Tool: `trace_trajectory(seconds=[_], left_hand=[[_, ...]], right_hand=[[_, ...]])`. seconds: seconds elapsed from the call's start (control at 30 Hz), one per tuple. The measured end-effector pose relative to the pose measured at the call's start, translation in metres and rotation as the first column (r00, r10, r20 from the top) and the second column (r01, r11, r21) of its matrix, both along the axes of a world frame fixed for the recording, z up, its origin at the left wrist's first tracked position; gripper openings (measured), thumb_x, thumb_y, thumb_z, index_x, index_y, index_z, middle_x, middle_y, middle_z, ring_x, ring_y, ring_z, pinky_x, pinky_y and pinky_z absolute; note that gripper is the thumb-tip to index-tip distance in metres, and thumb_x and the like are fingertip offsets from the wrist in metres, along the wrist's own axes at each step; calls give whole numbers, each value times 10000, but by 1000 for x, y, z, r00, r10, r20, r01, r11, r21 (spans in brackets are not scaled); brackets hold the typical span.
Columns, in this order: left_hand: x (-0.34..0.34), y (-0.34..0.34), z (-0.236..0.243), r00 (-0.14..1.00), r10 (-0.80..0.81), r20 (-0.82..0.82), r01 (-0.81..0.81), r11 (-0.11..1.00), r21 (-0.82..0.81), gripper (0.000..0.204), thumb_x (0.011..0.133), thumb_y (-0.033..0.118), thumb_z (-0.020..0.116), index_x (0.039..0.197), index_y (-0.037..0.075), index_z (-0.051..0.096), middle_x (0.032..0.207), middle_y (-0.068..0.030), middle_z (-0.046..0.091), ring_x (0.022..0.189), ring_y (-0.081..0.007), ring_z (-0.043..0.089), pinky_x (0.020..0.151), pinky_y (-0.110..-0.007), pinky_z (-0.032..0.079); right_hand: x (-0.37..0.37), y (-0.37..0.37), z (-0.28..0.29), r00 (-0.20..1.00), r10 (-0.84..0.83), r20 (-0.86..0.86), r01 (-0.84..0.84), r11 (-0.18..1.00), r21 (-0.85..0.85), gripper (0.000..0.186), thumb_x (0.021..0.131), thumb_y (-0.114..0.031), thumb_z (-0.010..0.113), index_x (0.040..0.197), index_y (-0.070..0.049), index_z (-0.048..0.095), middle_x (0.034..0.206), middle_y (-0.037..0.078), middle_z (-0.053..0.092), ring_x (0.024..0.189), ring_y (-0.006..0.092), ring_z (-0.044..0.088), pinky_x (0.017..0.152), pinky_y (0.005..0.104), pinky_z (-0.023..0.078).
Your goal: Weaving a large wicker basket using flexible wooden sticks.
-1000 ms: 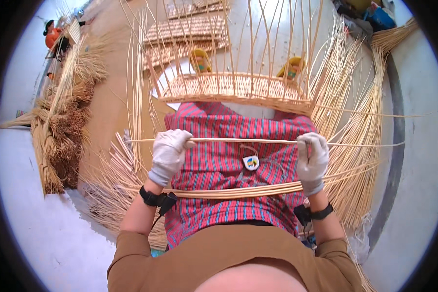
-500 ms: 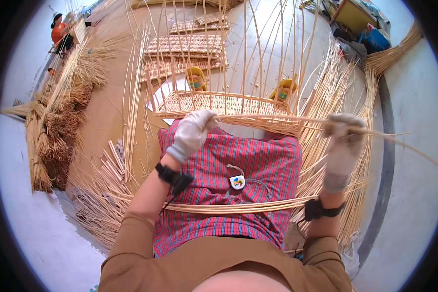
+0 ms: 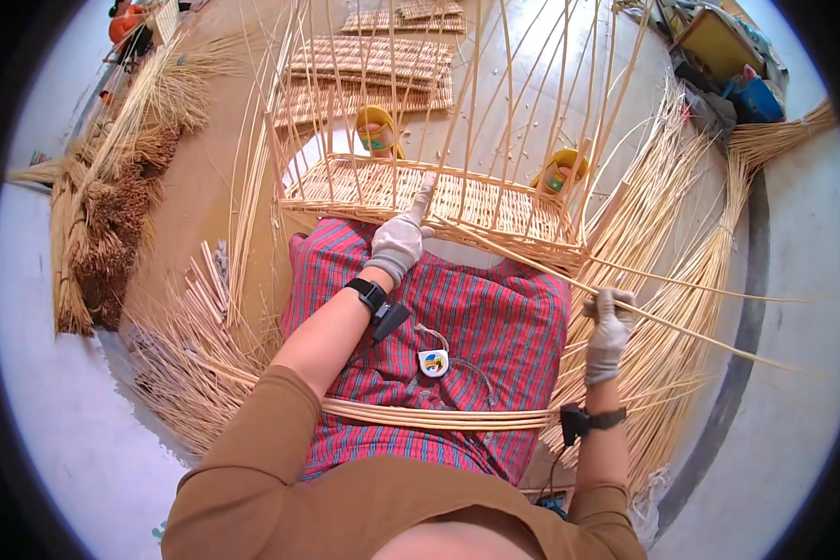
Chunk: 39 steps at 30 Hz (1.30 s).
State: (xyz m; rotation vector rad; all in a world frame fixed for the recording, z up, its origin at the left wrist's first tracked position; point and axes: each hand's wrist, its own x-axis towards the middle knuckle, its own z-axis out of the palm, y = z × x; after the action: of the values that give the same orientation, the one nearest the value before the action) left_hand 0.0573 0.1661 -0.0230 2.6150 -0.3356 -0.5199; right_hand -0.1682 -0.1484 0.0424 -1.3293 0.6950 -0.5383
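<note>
A pale, rectangular wicker basket base (image 3: 476,198), ringed with tall stakes (image 3: 273,154), lay just beyond the red striped cloth (image 3: 495,322). The right hand (image 3: 609,325) was closed around a long weaving rod (image 3: 532,263); the left hand (image 3: 401,238) (white-gloved, like its partner) met the near edge, forefinger extended, its hold impossible to tell.

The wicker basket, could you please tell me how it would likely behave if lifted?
The basket is probably light for its size, being thin, open wickerwork. Its tall, slender stakes would likely sway. Its closely woven base should stay fairly stiff.
</note>
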Motion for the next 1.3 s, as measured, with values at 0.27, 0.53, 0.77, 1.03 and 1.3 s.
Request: trace_trajectory(seconds=[0.27,0.53,0.77,1.03,1.3], left_hand=[[-17,-23,-5,896,341,286,-83,760,-645,656,976,28,653,1569,151,404,1326,-126,694,766,-137,690,712,-308,582],[13,-55,-9,942,11,-334,-159,894,-419,483,1048,493,555,1336,108,601,767,-118,677,567,-211,638,520,-357,508],[-7,-63,-15,927,51,-373,-289,732,-617,215,953,214,762,1050,54,657,729,-42,668,441,-120,525,398,-310,437],[-7,-81,-8,911,303,-280,-411,726,-551,395,1018,413,648,1065,32,737,797,-115,722,577,-200,679,565,-373,572],[-3,-88,1,915,293,-277,-384,841,-381,354,982,383,656,1012,43,750,801,-187,730,733,-303,739,679,-434,572]], right_hand=[[30,-39,-43,988,154,-5,-153,985,85,93,998,-134,707,1024,-88,632,929,73,745,744,158,725,655,278,598],[33,-35,-40,968,232,96,-228,972,-52,106,1003,-128,698,1038,-78,611,996,111,749,859,208,743,746,322,606],[116,-15,34,971,238,0,-214,872,-441,121,957,-7,711,985,-20,594,969,99,716,903,185,713,780,292,591],[356,44,7,955,295,-24,-125,330,-936,685,914,-119,758,1542,-203,497,1626,221,375,1405,254,467,1074,327,475],[281,66,15,943,118,311,164,650,-742,227,1069,-185,550,1235,-33,582,1003,81,639,909,181,604,799,324,501]])
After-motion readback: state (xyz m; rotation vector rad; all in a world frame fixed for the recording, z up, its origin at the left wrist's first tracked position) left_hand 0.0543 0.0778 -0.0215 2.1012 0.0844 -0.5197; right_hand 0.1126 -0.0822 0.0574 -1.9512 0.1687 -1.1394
